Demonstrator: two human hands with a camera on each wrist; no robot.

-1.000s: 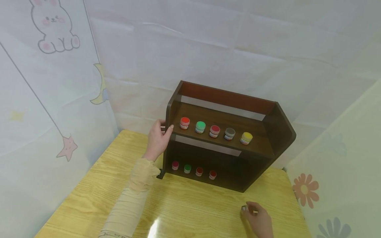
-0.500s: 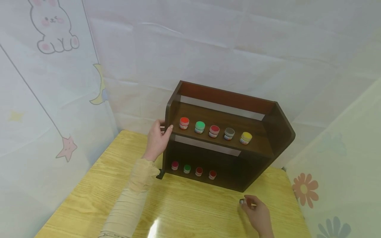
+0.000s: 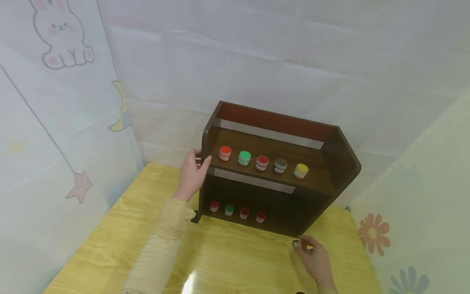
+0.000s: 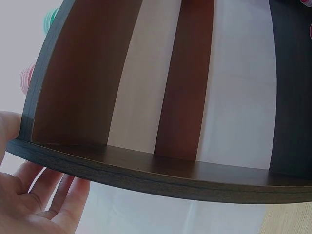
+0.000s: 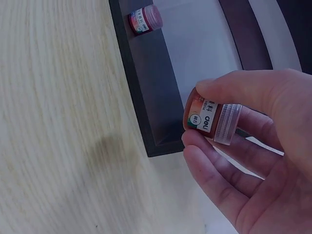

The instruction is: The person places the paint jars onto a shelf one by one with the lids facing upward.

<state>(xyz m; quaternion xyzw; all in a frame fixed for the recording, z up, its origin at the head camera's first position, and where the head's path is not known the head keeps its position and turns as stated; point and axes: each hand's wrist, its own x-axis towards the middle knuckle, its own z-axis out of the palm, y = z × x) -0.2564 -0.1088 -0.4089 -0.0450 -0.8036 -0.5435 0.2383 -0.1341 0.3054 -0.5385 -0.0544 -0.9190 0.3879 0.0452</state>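
Note:
A dark brown two-tier shelf [image 3: 271, 143] stands on the table. My left hand [image 3: 192, 173] holds its left side panel, thumb at the front edge and fingers along the outer face; the left wrist view shows these fingers [image 4: 73, 202] against the panel. My right hand [image 3: 315, 259] pinches a small paint jar [image 5: 204, 114] between thumb and fingers. This jar has brownish-red paint, a printed label and a clear ridged lid, and lies tilted sideways. It is above the table, near the shelf's lower right front corner. The palm hides no part of its label side.
On the upper tier several paint jars stand in a row, from a red jar [image 3: 225, 154] to a yellow jar [image 3: 301, 171]. Several more, including a green jar [image 3: 229, 210], line the lower tier's left part. The wooden table [image 3: 227, 253] meets cloth-covered walls [image 3: 257, 53].
My right hand has moved up and slightly left with the paint jar, closer to the shelf's lower right corner. My left hand keeps its hold. The head view has shifted slightly.

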